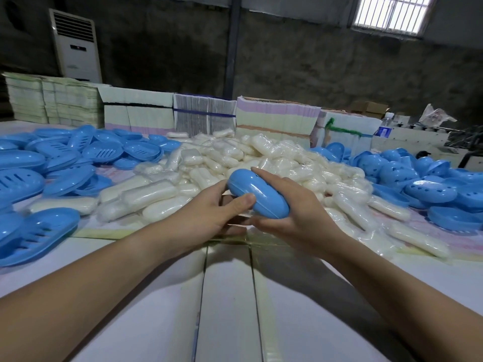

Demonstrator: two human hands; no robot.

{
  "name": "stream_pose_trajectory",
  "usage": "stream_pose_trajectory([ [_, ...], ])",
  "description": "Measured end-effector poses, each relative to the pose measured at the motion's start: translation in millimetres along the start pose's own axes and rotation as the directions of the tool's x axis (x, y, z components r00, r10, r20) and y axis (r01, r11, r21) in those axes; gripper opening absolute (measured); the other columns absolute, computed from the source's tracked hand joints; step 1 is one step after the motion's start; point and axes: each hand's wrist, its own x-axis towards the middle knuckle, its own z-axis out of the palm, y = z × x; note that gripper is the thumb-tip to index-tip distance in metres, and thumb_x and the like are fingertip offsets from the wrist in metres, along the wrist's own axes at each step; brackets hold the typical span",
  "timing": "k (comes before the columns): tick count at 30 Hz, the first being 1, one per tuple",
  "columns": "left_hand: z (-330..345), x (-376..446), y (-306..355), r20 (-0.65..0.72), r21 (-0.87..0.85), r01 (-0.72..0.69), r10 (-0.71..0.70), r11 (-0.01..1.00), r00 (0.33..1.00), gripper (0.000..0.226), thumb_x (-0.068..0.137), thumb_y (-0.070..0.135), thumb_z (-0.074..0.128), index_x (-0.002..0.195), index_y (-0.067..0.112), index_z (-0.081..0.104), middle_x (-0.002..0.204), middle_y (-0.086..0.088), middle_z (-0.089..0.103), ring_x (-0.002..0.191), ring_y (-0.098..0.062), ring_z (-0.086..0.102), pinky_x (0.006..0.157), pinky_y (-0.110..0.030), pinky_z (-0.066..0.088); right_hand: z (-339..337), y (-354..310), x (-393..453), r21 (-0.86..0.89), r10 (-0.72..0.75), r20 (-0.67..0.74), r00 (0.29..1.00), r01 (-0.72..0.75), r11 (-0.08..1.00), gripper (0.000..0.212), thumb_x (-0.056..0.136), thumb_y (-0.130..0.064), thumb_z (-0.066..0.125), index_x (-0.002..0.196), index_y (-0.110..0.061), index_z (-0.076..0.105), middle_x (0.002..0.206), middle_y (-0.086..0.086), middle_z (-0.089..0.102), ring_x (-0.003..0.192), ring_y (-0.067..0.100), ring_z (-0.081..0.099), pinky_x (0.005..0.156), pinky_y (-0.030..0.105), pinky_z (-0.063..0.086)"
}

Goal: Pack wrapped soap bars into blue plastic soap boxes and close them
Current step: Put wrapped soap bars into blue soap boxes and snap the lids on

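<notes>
A closed blue oval soap box (257, 193) is held above the table between both hands. My left hand (209, 214) grips its near side, thumb pressed on the lid. My right hand (295, 212) cups it from the right and below, fingers curled round its far edge. Behind the hands lies a big heap of wrapped white soap bars (235, 158). Loose blue tray halves with slots (86, 155) are piled on the left. Blue halves with round holes (418, 178) are piled on the right.
The white table surface (227, 296) in front of me has taped seams. Stacks of flat cartons (277, 118) line the back edge. A water bottle (384, 126) stands at the far right. An air conditioner (75, 45) stands against the back wall.
</notes>
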Motion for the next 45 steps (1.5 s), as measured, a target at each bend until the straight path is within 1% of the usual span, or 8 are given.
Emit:
stream_pose_trajectory([
  [3, -8.2, -1.6, -0.3, 0.023, 0.347, -0.094, 0.091, 0.933, 0.996, 0.05, 0.091, 0.03, 0.068, 0.138, 0.033, 0.05, 0.125, 0.001, 0.069, 0.116, -0.014, 0.067, 0.097, -0.031, 0.056, -8.8, 0.0, 1.1, 0.061, 0.006, 0.014, 1.0, -0.007, 0.998, 0.072, 0.075, -0.015, 0.078, 0.133, -0.045, 0.048, 0.111, -0.012, 0.063, 0.096, 0.009, 0.059, 0.087, 0.034, 0.051],
  [6, -15.8, -4.1, 3.1, 0.035, 0.485, -0.181, 0.188, 0.855, 0.982, 0.061, 0.092, 0.016, 0.072, 0.143, 0.037, 0.045, 0.138, 0.012, 0.058, 0.112, 0.0, 0.065, 0.091, -0.02, 0.053, -20.6, 3.3, -0.5, 0.056, -0.023, 0.123, 0.992, 0.017, 0.998, 0.065, 0.077, -0.013, 0.077, 0.129, -0.043, 0.052, 0.11, -0.018, 0.062, 0.095, 0.006, 0.06, 0.082, 0.028, 0.052],
  [12, -16.3, -6.6, 9.2, 0.042, 0.653, -0.278, 0.332, 0.705, 0.942, 0.048, 0.082, 0.01, 0.082, 0.119, 0.034, 0.063, 0.112, 0.016, 0.069, 0.111, 0.001, 0.061, 0.084, -0.02, 0.054, -26.3, 7.2, -2.1, 0.042, -0.023, 0.214, 0.977, 0.015, 0.999, 0.058, 0.079, -0.017, 0.077, 0.126, -0.041, 0.053, 0.105, -0.02, 0.063, 0.094, 0.002, 0.06, 0.079, 0.02, 0.049],
  [25, -18.3, -5.9, 9.0, 0.066, 0.732, -0.318, 0.402, 0.602, 0.913, 0.039, 0.084, 0.033, 0.076, 0.121, 0.031, 0.064, 0.11, 0.015, 0.07, 0.111, -0.004, 0.062, 0.086, -0.03, 0.056, -30.7, 15.2, -1.6, -0.066, -0.037, 0.195, 0.98, 0.051, 0.997, 0.047, 0.078, -0.047, 0.069, 0.123, -0.038, 0.058, 0.099, -0.016, 0.065, 0.089, 0.006, 0.061, 0.077, 0.03, 0.051],
  [29, -20.4, -7.3, 7.2, 0.134, 0.756, -0.379, 0.442, 0.533, 0.887, 0.039, 0.084, 0.038, 0.073, 0.12, 0.039, 0.059, 0.114, 0.022, 0.066, 0.113, -0.005, 0.061, 0.086, -0.02, 0.053, -28.9, 18.9, -2.4, 0.164, 0.024, 0.3, 0.954, -0.077, 0.983, 0.064, 0.072, -0.062, 0.064, 0.132, -0.055, 0.045, 0.112, -0.032, 0.058, 0.101, -0.002, 0.06, 0.08, 0.012, 0.047],
  [33, -18.7, -6.9, 1.6, 0.18, 0.742, -0.442, 0.484, 0.505, 0.856, 0.047, 0.087, 0.028, 0.078, 0.127, 0.041, 0.057, 0.122, 0.025, 0.063, 0.117, -0.004, 0.059, 0.089, -0.009, 0.047, -27.2, 20.7, -2.1, 0.232, 0.029, 0.36, 0.932, -0.119, 0.965, 0.06, 0.077, -0.066, 0.057, 0.134, -0.057, 0.042, 0.117, -0.022, 0.058, 0.101, 0.006, 0.062, 0.086, 0.028, 0.054],
  [41, -23.3, -3.6, -16.5, 0.118, 0.697, -0.308, 0.32, 0.647, 0.94, 0.064, 0.085, 0.025, 0.079, 0.134, 0.053, 0.049, 0.126, 0.027, 0.063, 0.121, 0.009, 0.055, 0.095, -0.013, 0.049, -75.0, 36.6, -12.2, 0.032, 0.195, 0.068, 0.979, -0.197, 0.98, 0.042, 0.078, -0.06, 0.064, 0.118, -0.054, 0.051, 0.093, -0.016, 0.063, 0.076, 0.001, 0.061, 0.066, 0.008, 0.046],
  [45, -32.2, 2.8, -25.5, 0.163, 0.709, -0.32, 0.295, 0.628, 0.941, 0.04, 0.084, 0.055, 0.073, 0.123, 0.05, 0.065, 0.119, 0.027, 0.067, 0.109, 0.007, 0.064, 0.088, -0.013, 0.052, -134.9, 79.7, -50.4, -0.174, 0.393, -0.173, 0.903, -0.421, 0.89, 0.051, 0.073, -0.067, 0.06, 0.12, -0.05, 0.051, 0.094, -0.016, 0.063, 0.078, 0.002, 0.06, 0.07, 0.025, 0.049],
])
